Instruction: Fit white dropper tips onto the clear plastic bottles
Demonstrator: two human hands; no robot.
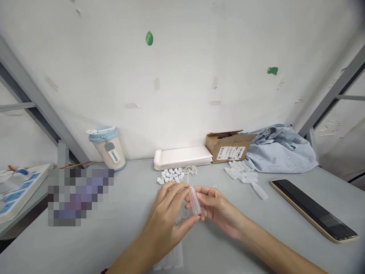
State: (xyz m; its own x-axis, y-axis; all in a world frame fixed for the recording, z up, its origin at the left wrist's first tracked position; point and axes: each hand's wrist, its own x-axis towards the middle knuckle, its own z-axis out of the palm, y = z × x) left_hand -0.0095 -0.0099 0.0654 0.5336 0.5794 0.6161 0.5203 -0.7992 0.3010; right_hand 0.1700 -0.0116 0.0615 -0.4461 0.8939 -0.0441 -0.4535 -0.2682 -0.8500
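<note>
A small translucent plastic bottle, tilted slightly, is held between both hands above the grey table. My right hand is closed round its right side with the thumb on its shoulder. My left hand pinches it from the left, fingers at the neck and thumb near the base. A thin white strand rises from the neck toward a tangle of white cord. Behind my left hand lie several white caps. Partly hidden under my left wrist are more translucent bottles.
Several translucent bottles lie at the right. By the wall are a stack of white packets, a cardboard box, blue cloth and a tumbler. A phone lies far right, a power strip far left.
</note>
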